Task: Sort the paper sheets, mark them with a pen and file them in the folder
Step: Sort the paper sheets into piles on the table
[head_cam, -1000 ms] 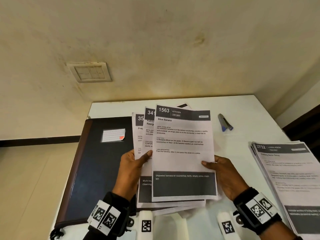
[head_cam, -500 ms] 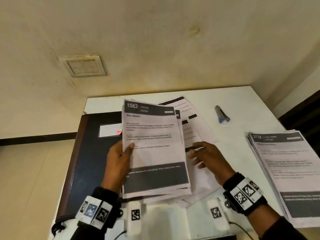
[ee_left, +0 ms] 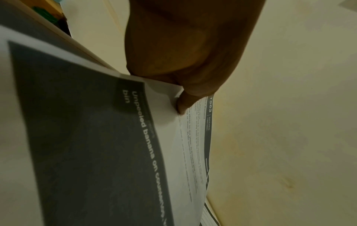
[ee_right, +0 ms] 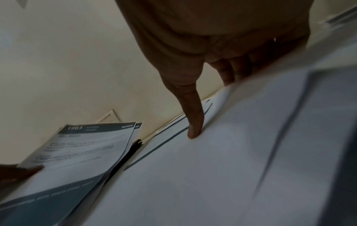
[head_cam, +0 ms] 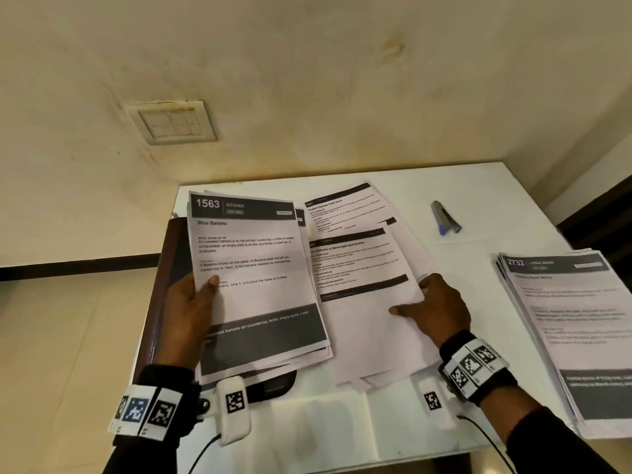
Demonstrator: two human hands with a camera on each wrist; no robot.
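Note:
My left hand grips a sheaf of printed sheets headed "1563 Kitchen", thumb on the front, held tilted above the dark folder. In the left wrist view the thumb pinches the sheaf's edge. My right hand rests on a loose pile of sheets lying on the white table; its thumb presses the top sheet and the fingers curl over the pile's right edge. A grey pen with a blue cap lies at the far right of the table.
A third stack of sheets headed "2732" lies at the table's right edge. A wall with a switch plate rises right behind the table. The folder is shut and mostly covered by the held sheaf.
The fan of sheets has split: my left hand carried the "1563" sheaf to the left over the folder, while my right hand let go of it and came down on the pile left on the table.

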